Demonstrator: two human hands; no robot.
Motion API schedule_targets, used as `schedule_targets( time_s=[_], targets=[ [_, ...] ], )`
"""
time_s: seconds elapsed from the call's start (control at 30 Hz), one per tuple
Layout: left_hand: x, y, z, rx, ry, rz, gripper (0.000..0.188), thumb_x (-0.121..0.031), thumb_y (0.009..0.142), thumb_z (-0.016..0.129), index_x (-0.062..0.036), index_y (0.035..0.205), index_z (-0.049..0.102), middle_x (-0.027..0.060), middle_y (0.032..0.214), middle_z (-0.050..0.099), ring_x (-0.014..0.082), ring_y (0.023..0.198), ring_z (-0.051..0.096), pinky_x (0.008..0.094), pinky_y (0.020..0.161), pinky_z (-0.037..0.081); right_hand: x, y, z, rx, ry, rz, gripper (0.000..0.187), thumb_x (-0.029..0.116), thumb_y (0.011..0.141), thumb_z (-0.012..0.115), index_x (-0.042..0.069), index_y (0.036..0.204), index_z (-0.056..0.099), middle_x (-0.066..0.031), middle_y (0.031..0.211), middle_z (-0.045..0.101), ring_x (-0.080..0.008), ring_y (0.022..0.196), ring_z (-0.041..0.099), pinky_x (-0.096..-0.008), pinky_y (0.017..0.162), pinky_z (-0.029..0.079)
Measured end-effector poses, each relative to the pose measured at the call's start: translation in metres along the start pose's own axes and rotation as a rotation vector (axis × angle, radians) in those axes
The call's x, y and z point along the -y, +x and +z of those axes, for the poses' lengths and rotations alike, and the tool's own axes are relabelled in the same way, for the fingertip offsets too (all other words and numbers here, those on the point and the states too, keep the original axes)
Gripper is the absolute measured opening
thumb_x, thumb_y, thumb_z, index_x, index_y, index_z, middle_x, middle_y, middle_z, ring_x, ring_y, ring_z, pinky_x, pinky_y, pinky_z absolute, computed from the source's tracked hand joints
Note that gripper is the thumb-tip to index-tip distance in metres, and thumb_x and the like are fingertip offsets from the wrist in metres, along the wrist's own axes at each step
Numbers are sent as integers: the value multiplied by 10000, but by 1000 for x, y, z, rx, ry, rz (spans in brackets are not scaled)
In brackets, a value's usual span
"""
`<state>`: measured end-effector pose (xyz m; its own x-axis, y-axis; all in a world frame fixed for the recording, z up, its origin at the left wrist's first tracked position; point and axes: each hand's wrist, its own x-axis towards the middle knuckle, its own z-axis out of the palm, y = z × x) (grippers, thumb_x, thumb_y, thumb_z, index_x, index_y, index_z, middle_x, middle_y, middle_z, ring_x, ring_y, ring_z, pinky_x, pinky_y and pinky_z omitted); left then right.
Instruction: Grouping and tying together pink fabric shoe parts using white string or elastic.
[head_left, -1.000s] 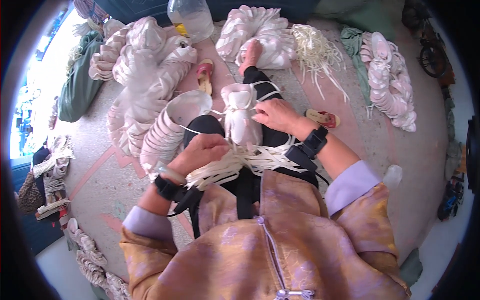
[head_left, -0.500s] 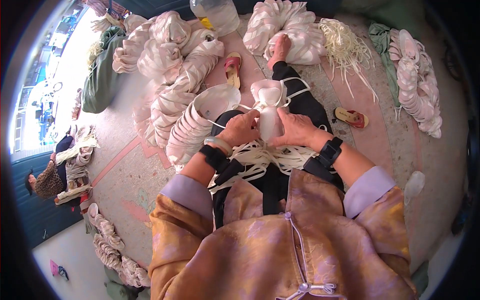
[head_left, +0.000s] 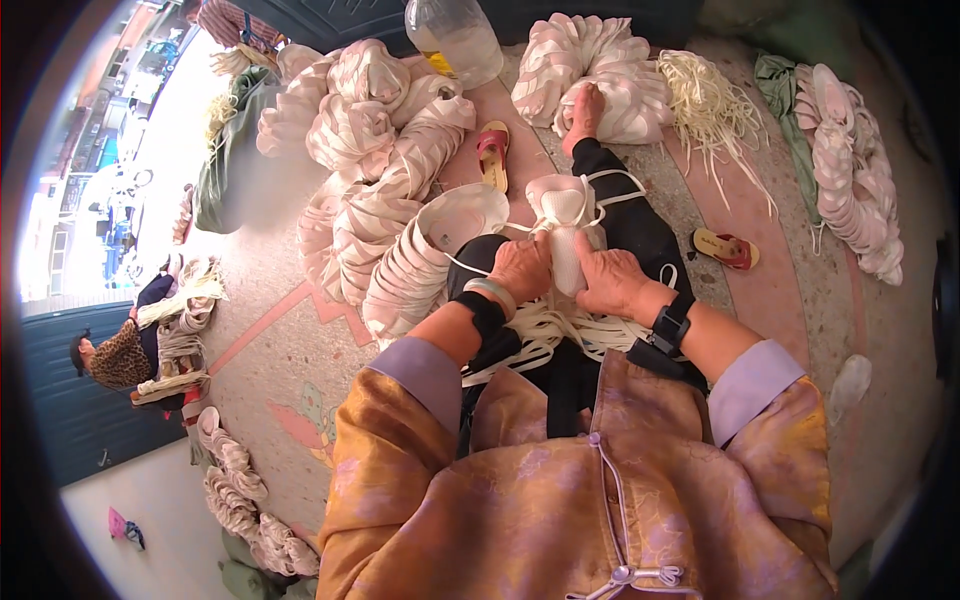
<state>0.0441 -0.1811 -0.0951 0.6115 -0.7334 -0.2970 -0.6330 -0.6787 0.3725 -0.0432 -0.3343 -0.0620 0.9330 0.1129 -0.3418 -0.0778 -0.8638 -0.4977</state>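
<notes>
A white shoe upper (head_left: pixel 568 262) with a mesh-like tongue area lies over my lap, its rounded end pointing away from me. My left hand (head_left: pixel 522 268) grips its left edge with fingers curled in. On the other side, my right hand (head_left: pixel 615 282) holds the right edge, thumb laid along the surface and the other fingers mostly hidden. White lace is threaded at the upper's middle, and a loop trails over my right knee. A bunch of loose white laces (head_left: pixel 565 328) rests on my lap beneath the hands.
Nested shoe uppers (head_left: pixel 400 285) stand by my left knee, with more coiled stacks (head_left: pixel 365 135) beyond. Ahead are another coil (head_left: pixel 548 75), a lace heap (head_left: pixel 705 95), a plastic jug (head_left: pixel 455 45) and sandals (head_left: pixel 727 249). Far left sits a person (head_left: pixel 120 360) in a leopard-print top.
The whole view has shifted, so the scene sits farther right and slightly lower. Both hands keep hold of the shoe upper, with only small finger movement.
</notes>
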Motion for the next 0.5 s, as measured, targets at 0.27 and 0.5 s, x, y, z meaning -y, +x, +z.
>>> schedule_targets(
  time_s=[0.27, 0.5],
  targets=[
    [8, -12, -10, -163, -96, -27, 448, -99, 696, 498, -14, 1126, 410, 240, 754, 600, 405, 730, 583, 487, 664, 445, 4, 7, -20, -179, -30, -264, 552, 110, 638, 512, -44, 1147, 366, -224, 643, 575, -389, 655, 579, -461, 611, 462],
    [10, -12, -1, -121, -244, 115, 454, -67, 728, 490, -19, 1162, 367, 220, 704, 596, 391, 703, 586, 481, 621, 441, 9, -11, 13, -141, -101, -314, 544, 92, 620, 536, -67, 1110, 360, -217, 587, 554, -365, 600, 590, -424, 539, 473]
  ],
)
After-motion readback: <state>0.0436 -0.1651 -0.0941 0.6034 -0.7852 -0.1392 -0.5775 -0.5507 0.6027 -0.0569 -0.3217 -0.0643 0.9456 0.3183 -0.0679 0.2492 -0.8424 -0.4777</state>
